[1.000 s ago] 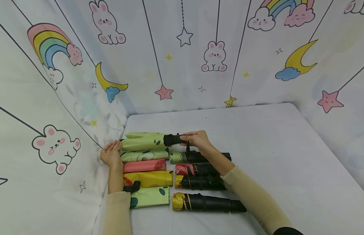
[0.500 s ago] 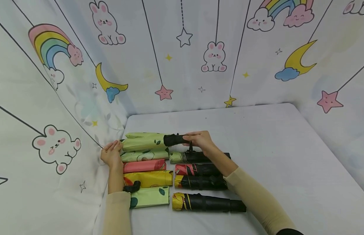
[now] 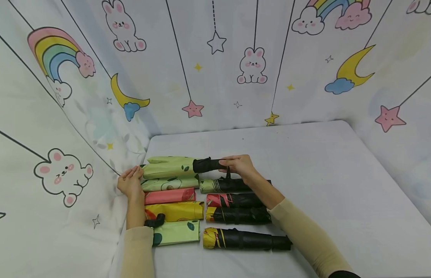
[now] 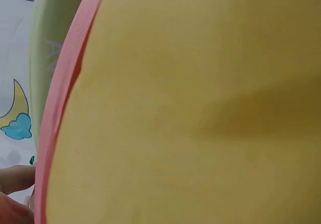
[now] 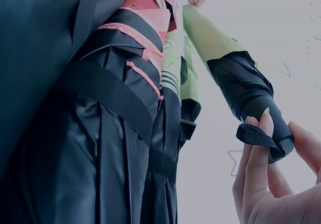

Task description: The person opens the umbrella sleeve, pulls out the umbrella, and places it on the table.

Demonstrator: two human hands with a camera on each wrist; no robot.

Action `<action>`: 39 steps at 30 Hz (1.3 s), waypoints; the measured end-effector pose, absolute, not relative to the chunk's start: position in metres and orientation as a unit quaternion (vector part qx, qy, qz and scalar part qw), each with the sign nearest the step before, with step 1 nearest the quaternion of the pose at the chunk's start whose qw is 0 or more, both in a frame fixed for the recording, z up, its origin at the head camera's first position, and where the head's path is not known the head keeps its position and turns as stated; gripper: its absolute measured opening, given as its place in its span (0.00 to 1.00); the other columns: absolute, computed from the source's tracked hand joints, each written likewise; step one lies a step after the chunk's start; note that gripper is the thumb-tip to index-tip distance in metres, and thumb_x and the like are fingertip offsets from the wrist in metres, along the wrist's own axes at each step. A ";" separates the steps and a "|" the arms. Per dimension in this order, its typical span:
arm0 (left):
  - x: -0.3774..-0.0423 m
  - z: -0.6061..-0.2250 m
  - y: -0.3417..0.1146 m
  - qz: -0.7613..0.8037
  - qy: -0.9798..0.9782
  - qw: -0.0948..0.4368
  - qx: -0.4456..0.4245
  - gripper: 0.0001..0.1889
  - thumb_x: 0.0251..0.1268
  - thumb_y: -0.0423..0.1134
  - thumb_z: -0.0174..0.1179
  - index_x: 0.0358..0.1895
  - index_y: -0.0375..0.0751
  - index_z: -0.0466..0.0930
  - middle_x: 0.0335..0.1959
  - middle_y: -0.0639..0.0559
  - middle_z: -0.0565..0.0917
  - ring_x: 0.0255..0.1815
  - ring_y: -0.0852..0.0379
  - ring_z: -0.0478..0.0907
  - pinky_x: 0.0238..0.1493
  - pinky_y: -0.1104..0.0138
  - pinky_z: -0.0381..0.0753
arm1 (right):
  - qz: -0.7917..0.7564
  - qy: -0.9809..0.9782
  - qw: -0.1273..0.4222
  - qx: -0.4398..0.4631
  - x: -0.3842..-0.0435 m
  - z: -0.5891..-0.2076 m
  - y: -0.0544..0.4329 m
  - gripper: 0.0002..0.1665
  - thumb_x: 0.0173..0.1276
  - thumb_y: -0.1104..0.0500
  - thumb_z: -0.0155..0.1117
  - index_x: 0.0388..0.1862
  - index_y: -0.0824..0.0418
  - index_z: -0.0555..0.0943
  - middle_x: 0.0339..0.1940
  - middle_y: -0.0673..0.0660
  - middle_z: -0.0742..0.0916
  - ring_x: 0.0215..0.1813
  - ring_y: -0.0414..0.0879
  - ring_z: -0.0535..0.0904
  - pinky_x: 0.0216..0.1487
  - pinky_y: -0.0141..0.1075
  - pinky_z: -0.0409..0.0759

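In the head view my right hand pinches the black handle end of a folded umbrella, its other end inside a light green sleeve with leaf prints. My left hand pinches the sleeve's far left end. In the right wrist view my thumb and fingers grip the black end, a wrist strap looped by the fingertips. A yellow sleeve with a pink sleeve beside it fills most of the left wrist view, which catches only some left fingertips.
Flat sleeves lie stacked in a column: avocado-print green, red, yellow and green. To their right lie several folded umbrellas, among them a green-and-black one and a yellow-and-black one. A patterned white curtain backs the table.
My right hand has shifted slightly right, and a little more of the black end shows between sleeve and fingers. My left hand keeps its place at the sleeve's end.
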State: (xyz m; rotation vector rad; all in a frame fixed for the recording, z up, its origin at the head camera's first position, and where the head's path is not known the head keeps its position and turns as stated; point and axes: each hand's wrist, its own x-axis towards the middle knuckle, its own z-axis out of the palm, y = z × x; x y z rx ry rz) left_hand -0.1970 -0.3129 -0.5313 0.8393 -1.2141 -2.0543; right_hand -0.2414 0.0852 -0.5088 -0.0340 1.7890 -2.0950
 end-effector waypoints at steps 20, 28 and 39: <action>-0.198 -0.530 -0.312 -0.785 -0.442 0.301 0.313 0.23 0.62 0.14 0.64 0.56 0.30 0.70 0.56 0.35 0.81 0.64 0.42 0.82 0.54 0.65 0.86 | -0.758 0.626 0.179 -0.014 -0.237 -0.506 0.107 0.27 0.66 0.59 0.78 0.59 0.72 0.84 0.67 0.70 0.80 0.48 0.53 0.91 0.56 0.44 0.88; -0.198 -0.529 -0.310 -0.784 -0.445 0.296 0.315 0.24 0.62 0.14 0.64 0.59 0.29 0.69 0.57 0.35 0.80 0.64 0.43 0.82 0.56 0.64 0.86 | -0.762 0.623 0.176 -0.017 -0.236 -0.505 0.115 0.26 0.65 0.60 0.79 0.58 0.72 0.85 0.65 0.69 0.82 0.48 0.54 0.91 0.57 0.44 0.87; -0.198 -0.530 -0.308 -0.775 -0.459 0.300 0.315 0.22 0.61 0.15 0.65 0.55 0.31 0.69 0.58 0.33 0.80 0.63 0.43 0.83 0.52 0.67 0.87 | -0.761 0.625 0.173 -0.018 -0.233 -0.505 0.121 0.25 0.66 0.61 0.78 0.58 0.73 0.85 0.66 0.70 0.81 0.50 0.55 0.90 0.57 0.45 0.87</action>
